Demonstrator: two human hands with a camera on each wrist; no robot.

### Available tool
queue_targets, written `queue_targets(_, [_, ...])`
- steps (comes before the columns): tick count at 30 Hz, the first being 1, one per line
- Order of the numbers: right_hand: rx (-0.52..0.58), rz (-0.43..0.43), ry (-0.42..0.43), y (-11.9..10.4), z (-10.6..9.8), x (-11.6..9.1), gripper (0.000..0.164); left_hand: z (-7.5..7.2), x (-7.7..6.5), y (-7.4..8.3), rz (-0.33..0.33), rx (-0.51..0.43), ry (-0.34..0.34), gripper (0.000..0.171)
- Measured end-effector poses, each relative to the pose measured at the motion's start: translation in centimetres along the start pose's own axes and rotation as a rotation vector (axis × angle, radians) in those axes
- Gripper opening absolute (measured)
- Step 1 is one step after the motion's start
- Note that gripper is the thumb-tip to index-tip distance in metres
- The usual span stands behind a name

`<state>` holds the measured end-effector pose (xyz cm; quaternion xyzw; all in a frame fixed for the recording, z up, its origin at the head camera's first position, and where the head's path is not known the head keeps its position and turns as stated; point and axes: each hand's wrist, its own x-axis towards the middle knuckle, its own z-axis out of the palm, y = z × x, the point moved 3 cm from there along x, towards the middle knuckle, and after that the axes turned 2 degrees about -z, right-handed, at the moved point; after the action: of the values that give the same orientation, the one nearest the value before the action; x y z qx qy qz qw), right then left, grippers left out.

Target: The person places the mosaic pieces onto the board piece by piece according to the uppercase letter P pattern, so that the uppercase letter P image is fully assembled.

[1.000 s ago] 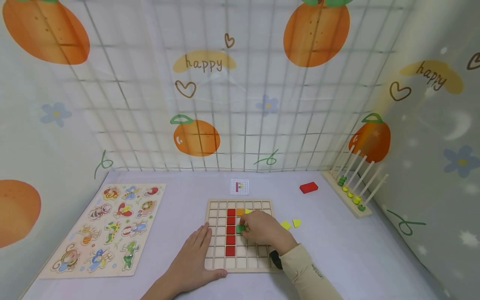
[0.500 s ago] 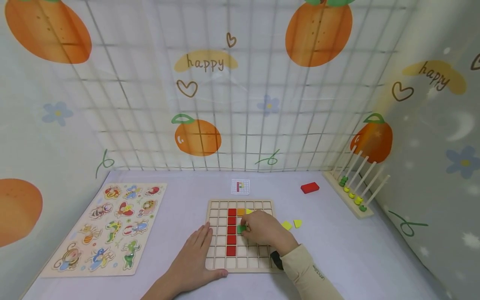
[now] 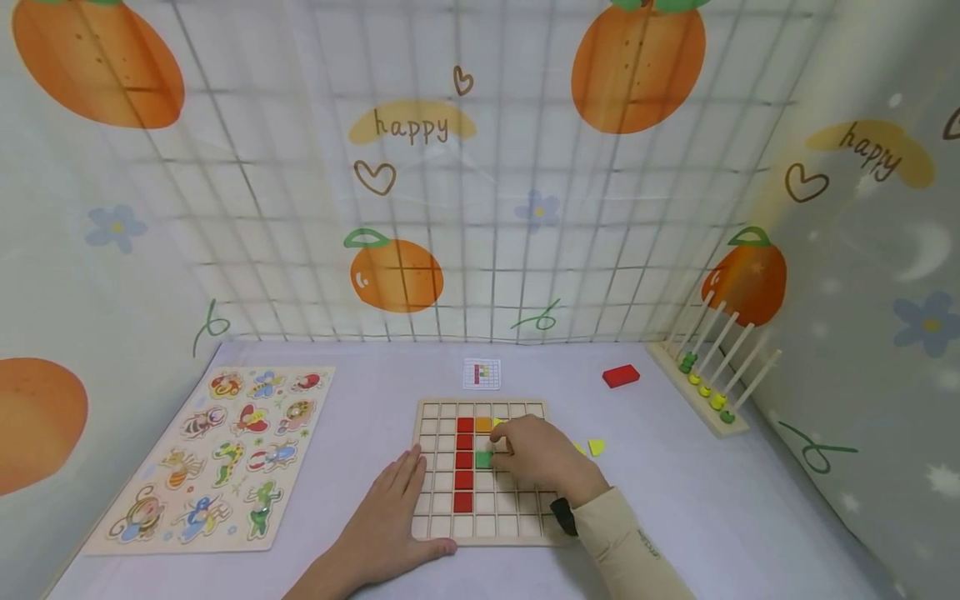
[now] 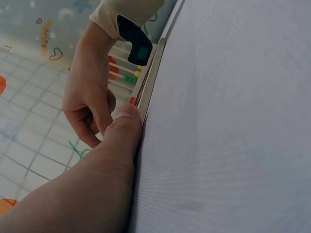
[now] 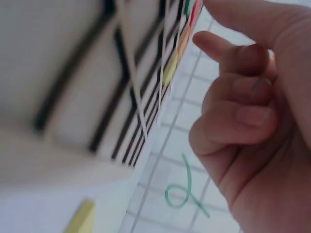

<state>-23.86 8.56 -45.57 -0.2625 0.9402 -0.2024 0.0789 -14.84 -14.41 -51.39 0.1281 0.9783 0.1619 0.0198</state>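
My left hand (image 3: 382,521) lies with straight fingers along the left edge of the wooden grid board (image 3: 483,527), thumb at its front edge. A column of red tiles (image 3: 465,460) fills part of the grid. To its right sit an orange tile (image 3: 483,425) in an upper cell and a green tile (image 3: 483,460) lower down. My right hand (image 3: 543,454) hovers just right of the green tile, partly covering a yellow piece (image 3: 498,422). In the right wrist view, the thumb and index finger (image 5: 211,43) stand apart with nothing between them; the other fingers are curled.
Loose yellow pieces (image 3: 596,447) lie right of the board. Behind it is a small pattern card (image 3: 481,374), with a red block (image 3: 621,377) farther right. An insect puzzle board (image 3: 240,446) lies left; a pegged bead rack (image 3: 701,392) stands right. Patterned cloth walls enclose the table.
My right hand has let go of the green tile, which stays in its cell, and has drawn slightly right with thumb and index finger parted. The left hand has not moved.
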Motion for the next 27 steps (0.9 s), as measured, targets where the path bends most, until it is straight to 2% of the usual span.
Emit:
queue_targets(7, [0.024, 0.06, 0.051, 2.3, -2.1, -0.8, 0.027, 0.1, 0.1, 0.0, -0.003, 0.002, -0.005, 0.134])
queue_targets(11, [0.08, 0.121, 0.069, 4.2, -3.5, -1.5, 0.026, 0.1, 0.0, 0.0, 0.003, -0.003, 0.008, 0.134])
queue_targets(18, [0.155, 0.163, 0.066, 8.3, -5.8, -3.5, 0.024, 0.4, 0.0, -0.1, 0.015, -0.01, 0.026, 0.134])
queue_targets(27, [0.226, 0.211, 0.032, 12.5, -6.1, -5.4, 0.024, 0.4, 0.0, -0.1, 0.023, -0.014, 0.032, 0.134])
